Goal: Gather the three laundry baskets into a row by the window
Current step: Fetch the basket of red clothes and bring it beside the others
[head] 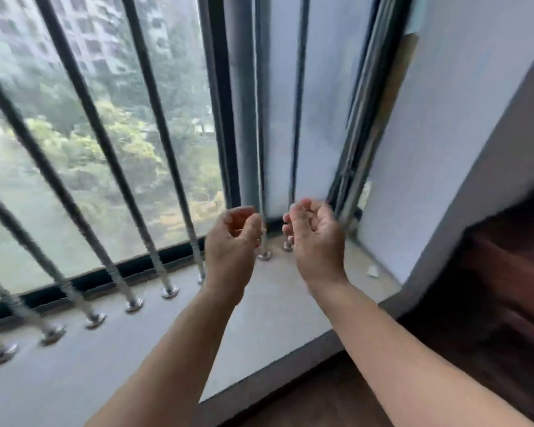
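No laundry basket is in view. Both my arms reach forward over a pale stone window sill (74, 365). My left hand (233, 238) is raised at the centre, fingers loosely curled and apart, holding nothing. My right hand (315, 238) is beside it, a short gap to the right, also loosely curled and holding nothing. Behind the hands stands the window (59, 149) with trees and a tall building outside. The picture is blurred by motion.
Several slanted metal bars (105, 143) run from the sill up across the glass, each fixed by a round foot. A dark window frame post (225, 118) and a white wall (444, 149) stand on the right. Dark wooden floor (336, 402) lies below the sill edge.
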`<state>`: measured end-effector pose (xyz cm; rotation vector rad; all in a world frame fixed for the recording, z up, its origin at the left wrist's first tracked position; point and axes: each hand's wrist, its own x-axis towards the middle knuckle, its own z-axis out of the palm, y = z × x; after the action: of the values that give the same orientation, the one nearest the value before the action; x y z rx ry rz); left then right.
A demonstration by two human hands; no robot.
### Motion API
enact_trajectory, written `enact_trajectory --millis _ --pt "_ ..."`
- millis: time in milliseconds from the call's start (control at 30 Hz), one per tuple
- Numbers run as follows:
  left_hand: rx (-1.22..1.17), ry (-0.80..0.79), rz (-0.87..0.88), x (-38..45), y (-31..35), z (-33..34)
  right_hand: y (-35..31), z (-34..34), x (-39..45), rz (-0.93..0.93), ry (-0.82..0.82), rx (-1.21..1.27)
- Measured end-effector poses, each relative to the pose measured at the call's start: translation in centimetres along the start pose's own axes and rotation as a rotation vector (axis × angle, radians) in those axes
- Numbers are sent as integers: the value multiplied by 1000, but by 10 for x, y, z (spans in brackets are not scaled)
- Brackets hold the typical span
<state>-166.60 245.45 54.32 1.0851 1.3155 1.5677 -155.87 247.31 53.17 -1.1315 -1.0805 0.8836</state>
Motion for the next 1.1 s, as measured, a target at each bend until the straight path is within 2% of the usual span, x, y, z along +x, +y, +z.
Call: enact_trajectory --millis 300,567,700,900,1100 --pt "-54 -477 -64 -12 -13 229 -6 -201 54 8 550 -39" --pt "-79 -861 -91 -52 -27 377 -15 -339 53 28 963 -104" --pt "-75 -1082 -129 -117 -41 449 -22 -417 23 0 1182 -143" --pt "-69 -1389 -161 -257 -50 544 -33 -547 -56 -58 1460 -178" --pt "-115 -1570 -150 -397 -24 628 -66 -669 -136 -68 1631 -207"
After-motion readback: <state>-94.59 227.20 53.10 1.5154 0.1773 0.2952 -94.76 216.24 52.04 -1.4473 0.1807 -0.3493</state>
